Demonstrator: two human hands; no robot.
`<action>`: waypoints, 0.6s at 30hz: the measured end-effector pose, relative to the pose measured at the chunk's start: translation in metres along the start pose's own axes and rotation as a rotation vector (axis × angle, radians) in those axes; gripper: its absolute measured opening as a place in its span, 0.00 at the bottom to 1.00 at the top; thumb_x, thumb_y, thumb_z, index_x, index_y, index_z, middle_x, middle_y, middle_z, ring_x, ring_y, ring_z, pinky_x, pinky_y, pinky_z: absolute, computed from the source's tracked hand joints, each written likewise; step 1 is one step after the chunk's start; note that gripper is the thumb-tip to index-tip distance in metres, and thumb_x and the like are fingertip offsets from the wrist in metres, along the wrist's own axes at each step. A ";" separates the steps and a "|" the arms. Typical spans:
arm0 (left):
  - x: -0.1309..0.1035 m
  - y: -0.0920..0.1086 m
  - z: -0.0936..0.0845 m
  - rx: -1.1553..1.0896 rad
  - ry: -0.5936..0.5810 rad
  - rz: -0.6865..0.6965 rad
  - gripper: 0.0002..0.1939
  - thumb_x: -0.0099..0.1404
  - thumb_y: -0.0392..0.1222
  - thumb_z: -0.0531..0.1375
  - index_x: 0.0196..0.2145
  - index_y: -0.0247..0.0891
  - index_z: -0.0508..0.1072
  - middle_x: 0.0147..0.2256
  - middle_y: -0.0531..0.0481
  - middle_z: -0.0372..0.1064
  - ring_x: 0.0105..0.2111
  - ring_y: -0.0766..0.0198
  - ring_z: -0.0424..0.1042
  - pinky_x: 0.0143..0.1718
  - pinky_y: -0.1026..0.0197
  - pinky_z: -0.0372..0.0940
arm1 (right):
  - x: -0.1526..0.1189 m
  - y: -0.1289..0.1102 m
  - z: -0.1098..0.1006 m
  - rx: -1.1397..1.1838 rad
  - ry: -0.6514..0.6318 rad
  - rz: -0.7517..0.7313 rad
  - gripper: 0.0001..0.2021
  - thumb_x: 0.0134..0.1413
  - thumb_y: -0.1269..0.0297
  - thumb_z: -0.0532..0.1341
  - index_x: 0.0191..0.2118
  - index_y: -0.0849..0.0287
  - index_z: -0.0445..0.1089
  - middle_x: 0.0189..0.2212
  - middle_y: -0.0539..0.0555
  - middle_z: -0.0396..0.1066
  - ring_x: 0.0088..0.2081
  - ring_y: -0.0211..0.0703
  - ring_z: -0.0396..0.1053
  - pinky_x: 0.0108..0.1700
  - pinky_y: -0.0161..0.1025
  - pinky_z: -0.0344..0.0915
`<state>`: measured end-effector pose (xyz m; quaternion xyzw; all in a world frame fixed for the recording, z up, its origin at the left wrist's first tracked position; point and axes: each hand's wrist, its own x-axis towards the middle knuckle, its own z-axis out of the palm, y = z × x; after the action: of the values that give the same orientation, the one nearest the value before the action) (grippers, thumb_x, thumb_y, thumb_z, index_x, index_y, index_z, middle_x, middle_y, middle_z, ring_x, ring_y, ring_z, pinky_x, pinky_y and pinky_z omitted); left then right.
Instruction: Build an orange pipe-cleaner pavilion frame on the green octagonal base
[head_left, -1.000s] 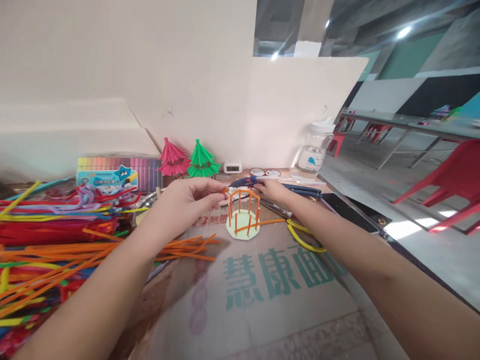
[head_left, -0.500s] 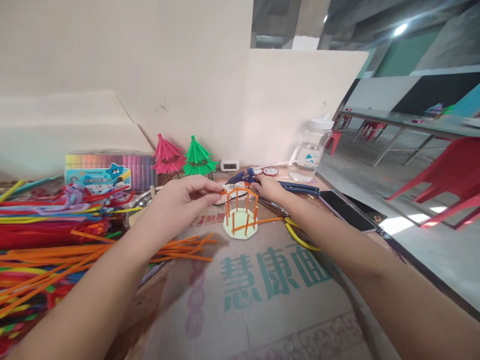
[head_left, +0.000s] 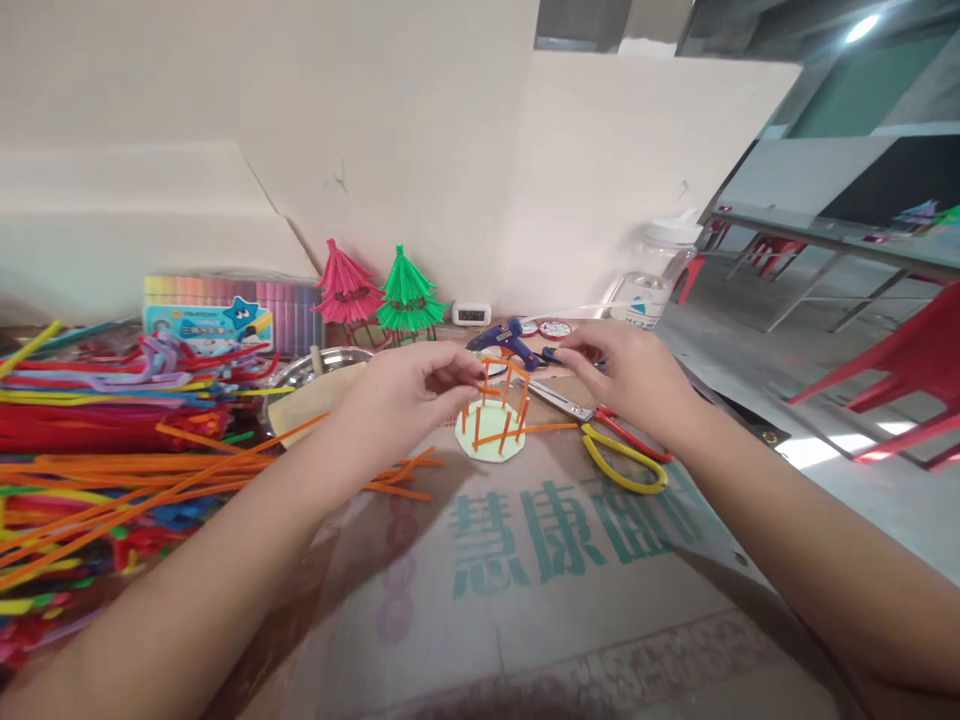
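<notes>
A pale green octagonal base [head_left: 491, 446] carries upright orange stems, joined at the top by an orange rim [head_left: 517, 367]. My left hand [head_left: 420, 400] is closed at the rim's left side, its thumb and fingertips pinching the orange frame. An orange strip [head_left: 555, 428] runs from low on the frame toward the scissors. To the right, my right hand [head_left: 626, 375] is closed around the end of a dark blue tool [head_left: 551, 356], mostly hidden by the fingers. Between the hands and just behind the frame, a blue glue gun [head_left: 510, 340] lies on the table.
Scissors with red and yellow handles [head_left: 626, 468] lie right of the base. Orange stems [head_left: 135, 470] and coloured bundles fill the left. Behind are markers [head_left: 289, 315], pink [head_left: 349, 285] and green [head_left: 409, 290] trees, a small clock [head_left: 472, 314], a metal bowl [head_left: 330, 362] and a bottle [head_left: 660, 265].
My right hand has left the glue gun and moved right to the dark blue tool. The scissors now show more fully. My left hand remains at the frame; the view has shifted slightly.
</notes>
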<state>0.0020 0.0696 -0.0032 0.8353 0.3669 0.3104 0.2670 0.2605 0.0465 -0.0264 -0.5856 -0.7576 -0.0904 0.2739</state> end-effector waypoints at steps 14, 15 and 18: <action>-0.001 -0.011 0.018 -0.125 0.047 0.112 0.04 0.64 0.35 0.62 0.38 0.39 0.73 0.34 0.56 0.76 0.33 0.69 0.74 0.35 0.67 0.68 | -0.007 -0.052 0.016 0.276 0.031 -0.280 0.02 0.62 0.69 0.62 0.36 0.58 0.72 0.36 0.55 0.75 0.41 0.48 0.71 0.44 0.44 0.63; 0.000 -0.012 0.018 -0.142 0.050 0.105 0.04 0.64 0.35 0.62 0.38 0.39 0.73 0.34 0.55 0.75 0.33 0.69 0.74 0.35 0.67 0.68 | -0.007 -0.053 0.016 0.297 0.040 -0.252 0.03 0.62 0.69 0.63 0.35 0.58 0.71 0.35 0.54 0.75 0.40 0.47 0.71 0.43 0.43 0.63; 0.003 -0.012 0.014 -0.096 0.012 0.086 0.05 0.64 0.38 0.62 0.40 0.38 0.73 0.35 0.54 0.75 0.34 0.66 0.74 0.38 0.63 0.69 | -0.009 -0.054 0.018 0.361 0.072 -0.158 0.04 0.61 0.68 0.64 0.33 0.58 0.70 0.32 0.52 0.74 0.37 0.45 0.71 0.40 0.41 0.62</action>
<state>0.0075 0.0760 -0.0198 0.8346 0.3171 0.3437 0.2911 0.2064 0.0309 -0.0359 -0.4619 -0.7949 0.0049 0.3935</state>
